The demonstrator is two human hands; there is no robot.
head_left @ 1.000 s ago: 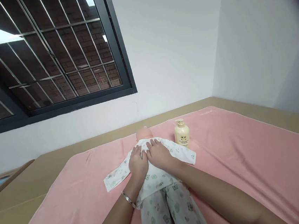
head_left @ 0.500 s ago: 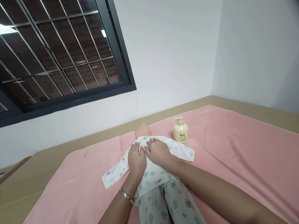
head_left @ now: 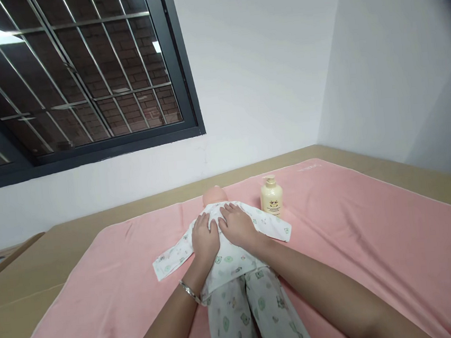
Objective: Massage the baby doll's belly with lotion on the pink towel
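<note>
A baby doll (head_left: 214, 195) lies on a pink blanket, its head pointing away from me. It wears a white long-sleeved top (head_left: 234, 261) with small green prints and matching trousers (head_left: 229, 314); both sleeves spread outward. My left hand (head_left: 205, 238) rests flat on the left side of the doll's chest, fingers stretched out. Beside it, my right hand (head_left: 237, 225) lies flat on the right side of the chest, its thumb close to the left thumb. Neither hand grips anything. A silvery bracelet circles my left wrist.
The pink blanket (head_left: 358, 220) covers much of a tan surface (head_left: 28, 273). A cream pump bottle (head_left: 272, 196) stands right of the doll's head, behind the right sleeve. White walls rise at the back and right, with a dark-framed barred window (head_left: 195, 103) at upper left.
Both hands stay on the doll's chest in nearly the same place. The view has shifted very slightly; the doll and bottle appear unmoved on the blanket.
</note>
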